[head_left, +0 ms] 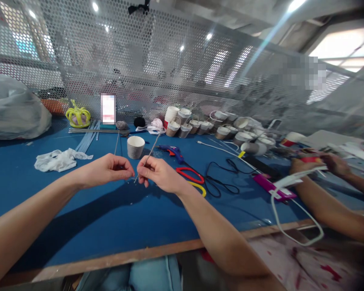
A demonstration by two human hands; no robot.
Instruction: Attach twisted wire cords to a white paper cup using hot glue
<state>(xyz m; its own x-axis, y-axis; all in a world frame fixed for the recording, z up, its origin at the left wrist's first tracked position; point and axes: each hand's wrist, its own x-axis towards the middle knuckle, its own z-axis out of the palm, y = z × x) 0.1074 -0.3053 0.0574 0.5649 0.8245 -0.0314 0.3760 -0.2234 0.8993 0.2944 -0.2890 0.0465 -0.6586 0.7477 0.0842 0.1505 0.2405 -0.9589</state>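
My right hand [157, 173] pinches a thin grey-brown stick [154, 146] that slants up and to the right; its lower end reaches down between my hands. My left hand [115, 169] is closed with its fingertips together, close to that lower end. A grey yarn strand [117, 142] runs from behind my left hand up toward a grey yarn ball [121, 125]. What lies between the left fingertips is too small to make out. Just beyond my hands stands a small grey-sided cup [135, 148] with a white inside.
A blue glue gun [172, 152] and red-handled scissors [190, 175] lie right of my hands. White lace [56, 160] is at left. Small cups [204, 127] line the mesh panel [170, 56]. At right, a co-worker's hands [306, 169] work near a white strip [294, 178].
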